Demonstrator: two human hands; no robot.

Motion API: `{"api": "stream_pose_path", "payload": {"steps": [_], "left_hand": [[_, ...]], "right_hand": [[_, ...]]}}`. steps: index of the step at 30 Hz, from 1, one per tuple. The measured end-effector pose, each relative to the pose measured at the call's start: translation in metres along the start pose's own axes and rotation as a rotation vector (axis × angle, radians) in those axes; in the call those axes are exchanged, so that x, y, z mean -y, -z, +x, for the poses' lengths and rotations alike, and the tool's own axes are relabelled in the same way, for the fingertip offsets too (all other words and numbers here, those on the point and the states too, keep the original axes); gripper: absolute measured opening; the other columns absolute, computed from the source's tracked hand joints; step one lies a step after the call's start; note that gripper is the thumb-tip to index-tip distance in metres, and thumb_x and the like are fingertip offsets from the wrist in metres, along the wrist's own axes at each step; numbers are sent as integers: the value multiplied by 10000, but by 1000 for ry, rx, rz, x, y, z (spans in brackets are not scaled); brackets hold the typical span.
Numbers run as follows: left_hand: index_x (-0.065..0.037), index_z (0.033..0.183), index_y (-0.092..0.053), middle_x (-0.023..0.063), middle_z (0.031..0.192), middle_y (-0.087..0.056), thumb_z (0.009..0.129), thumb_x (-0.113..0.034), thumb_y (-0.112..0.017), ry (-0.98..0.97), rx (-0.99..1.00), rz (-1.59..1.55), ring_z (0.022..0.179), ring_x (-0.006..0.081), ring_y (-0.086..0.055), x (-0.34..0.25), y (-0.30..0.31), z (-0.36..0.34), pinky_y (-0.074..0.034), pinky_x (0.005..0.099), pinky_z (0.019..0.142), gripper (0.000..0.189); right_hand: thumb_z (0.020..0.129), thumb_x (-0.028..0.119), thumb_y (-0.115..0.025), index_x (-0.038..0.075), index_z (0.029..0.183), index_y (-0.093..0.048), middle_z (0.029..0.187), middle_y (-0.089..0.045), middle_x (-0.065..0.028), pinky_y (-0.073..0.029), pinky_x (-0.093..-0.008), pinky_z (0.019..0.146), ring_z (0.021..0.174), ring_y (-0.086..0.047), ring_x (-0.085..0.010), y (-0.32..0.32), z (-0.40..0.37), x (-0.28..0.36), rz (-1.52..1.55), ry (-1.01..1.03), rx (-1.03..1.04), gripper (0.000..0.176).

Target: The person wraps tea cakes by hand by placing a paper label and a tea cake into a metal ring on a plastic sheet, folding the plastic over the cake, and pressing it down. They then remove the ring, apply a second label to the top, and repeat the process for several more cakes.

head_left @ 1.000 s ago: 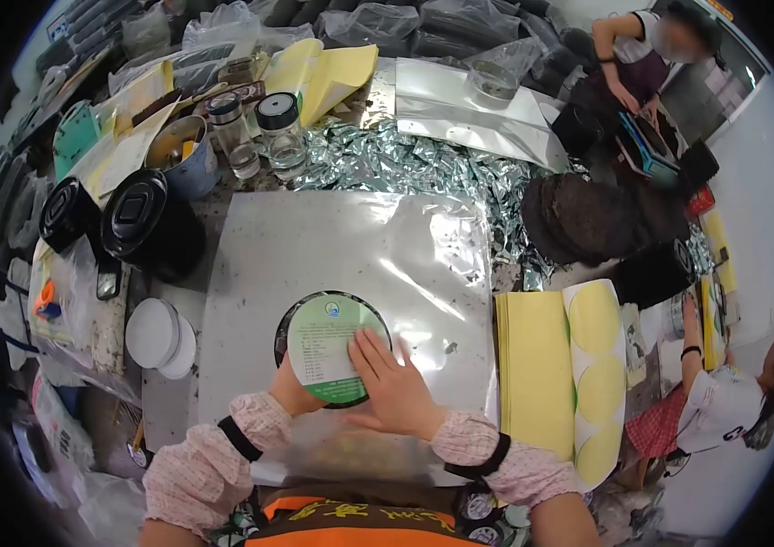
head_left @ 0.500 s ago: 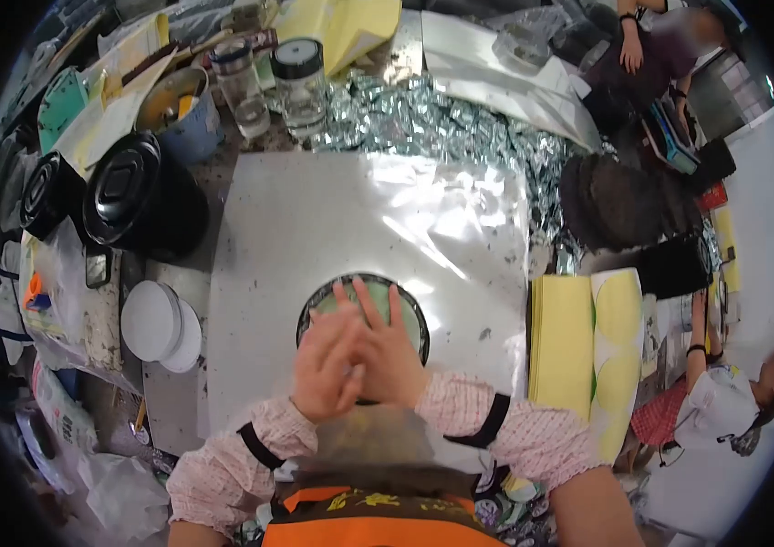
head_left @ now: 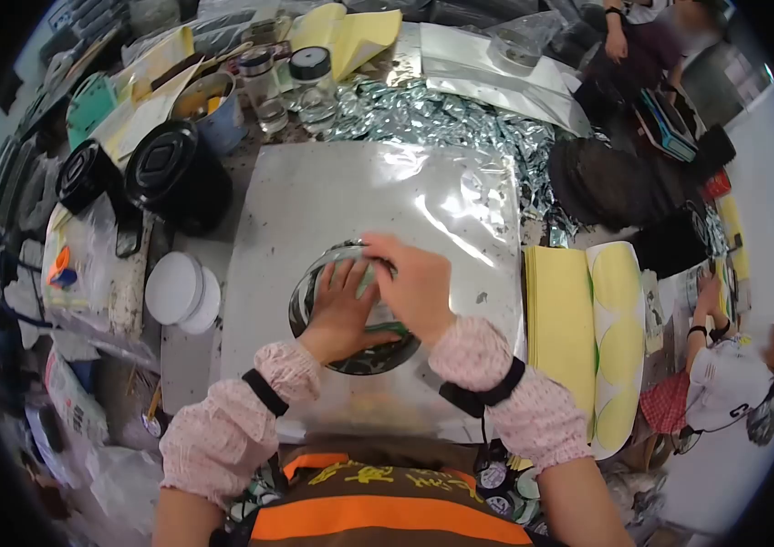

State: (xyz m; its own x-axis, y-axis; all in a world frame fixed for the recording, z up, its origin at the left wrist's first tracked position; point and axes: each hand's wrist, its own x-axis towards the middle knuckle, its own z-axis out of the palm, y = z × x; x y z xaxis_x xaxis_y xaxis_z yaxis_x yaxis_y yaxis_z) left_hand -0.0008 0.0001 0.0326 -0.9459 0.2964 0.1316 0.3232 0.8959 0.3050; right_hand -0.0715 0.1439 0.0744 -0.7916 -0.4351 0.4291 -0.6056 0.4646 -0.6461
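Note:
A flat round disc (head_left: 306, 313) with a dark, shiny, streaked rim and a greenish middle lies on the grey, glossy sheet (head_left: 264, 237) before me. My left hand (head_left: 347, 308) rests on top of it, palm down, with fingers spread. Closed and curled, my right hand (head_left: 416, 281) is at the disc's upper right edge. Its fingertips reach toward the top of the rim; whatever they pinch there is hidden. Both hands cover much of the disc's centre.
Yellow sheets (head_left: 555, 337) and yellow round labels (head_left: 618, 342) lie right. White discs (head_left: 173, 288) and a black lidded tub (head_left: 179, 178) stand left. Glass jars (head_left: 315, 89) and crumpled foil (head_left: 432, 114) lie behind. Two people are at the right, one in a white shirt (head_left: 724, 374).
My hands, stacked on the disc before, have come apart. The left now lies flat on it; the right has moved right and up to its edge. The view has shifted slightly.

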Motion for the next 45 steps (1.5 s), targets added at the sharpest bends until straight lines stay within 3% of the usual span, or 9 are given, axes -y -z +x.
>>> {"api": "stream_pose_path", "payload": {"steps": [3, 4, 7, 10, 17, 23, 31, 40, 45], "left_hand": [[-9, 1307, -574, 211, 1378, -539, 814, -382, -755, 46, 217, -348, 1327, 373, -468, -3, 7, -11, -382, 476, 1094, 644], [-7, 1199, -652, 192, 1215, -651, 831, -191, -732, -354, -186, -276, 1122, 370, -612, -10, 26, -20, -492, 412, 967, 419], [4, 1168, -681, 162, 1075, -707, 858, -117, -717, 172, -566, -339, 960, 294, -674, 4, 28, -52, -522, 355, 885, 335], [-6, 1228, -670, 114, 1000, -722, 888, -96, -708, 726, -339, -1118, 893, 184, -667, 57, -15, -38, -518, 303, 844, 354], [45, 1260, -642, 83, 1120, -709, 917, -111, -690, 748, -369, -954, 1008, 141, -641, 137, 43, -130, -489, 268, 920, 379], [26, 1091, -728, 69, 1098, -727, 886, -107, -730, 816, 423, -823, 987, 121, -644, 146, 152, -267, -488, 289, 917, 245], [-80, 832, -745, 30, 823, -681, 720, -176, -843, 5, 416, -414, 829, 250, -603, 90, 57, -186, -499, 390, 766, 177], [-55, 893, -726, 64, 842, -695, 863, -159, -732, -20, 423, -451, 846, 275, -621, 105, 52, -182, -512, 380, 759, 108], [-56, 917, -683, 83, 819, -688, 898, -115, -680, 363, 138, -782, 769, 294, -632, 79, 92, -129, -512, 375, 725, 62]], "right_hand": [[803, -39, -659, 55, 1116, -721, 928, -735, -128, -571, -330, 704, 787, -707, -269, 16, -28, 14, 42, 168, -180, 332], [810, -40, -655, 48, 1111, -725, 926, -736, -133, -570, -323, 701, 779, -711, -246, 23, -36, 8, 31, 99, -215, 321], [852, -18, -642, 36, 1127, -723, 929, -736, -146, -556, -306, 697, 780, -712, -194, 30, -64, -28, 224, -273, -207, 291], [886, 8, -637, 21, 1141, -720, 938, -740, -143, -550, -282, 725, 814, -702, -142, 27, -93, -27, 280, -552, -95, 268], [895, 18, -662, -41, 1133, -698, 961, -740, -113, -567, -265, 754, 838, -698, -147, 28, -111, -41, 392, -581, -86, 247], [855, 95, -757, -26, 1273, -611, 1197, -664, -151, -544, -311, 919, 1067, -658, -192, 38, -136, -40, 508, -644, -83, 458], [623, 215, -935, 85, 1041, -695, 1524, -287, -296, -455, -447, 1080, 1308, -494, -450, 44, -169, -35, 13, -70, 222, 500], [681, 198, -856, 47, 969, -700, 1511, -294, -388, -419, -508, 1090, 1363, -411, -505, 40, -176, 24, 154, 293, 435, 361], [745, 304, -808, 27, 975, -627, 1512, -271, -383, -378, -508, 1117, 1395, -324, -541, -30, -169, 43, 211, 215, 656, 402]]}}
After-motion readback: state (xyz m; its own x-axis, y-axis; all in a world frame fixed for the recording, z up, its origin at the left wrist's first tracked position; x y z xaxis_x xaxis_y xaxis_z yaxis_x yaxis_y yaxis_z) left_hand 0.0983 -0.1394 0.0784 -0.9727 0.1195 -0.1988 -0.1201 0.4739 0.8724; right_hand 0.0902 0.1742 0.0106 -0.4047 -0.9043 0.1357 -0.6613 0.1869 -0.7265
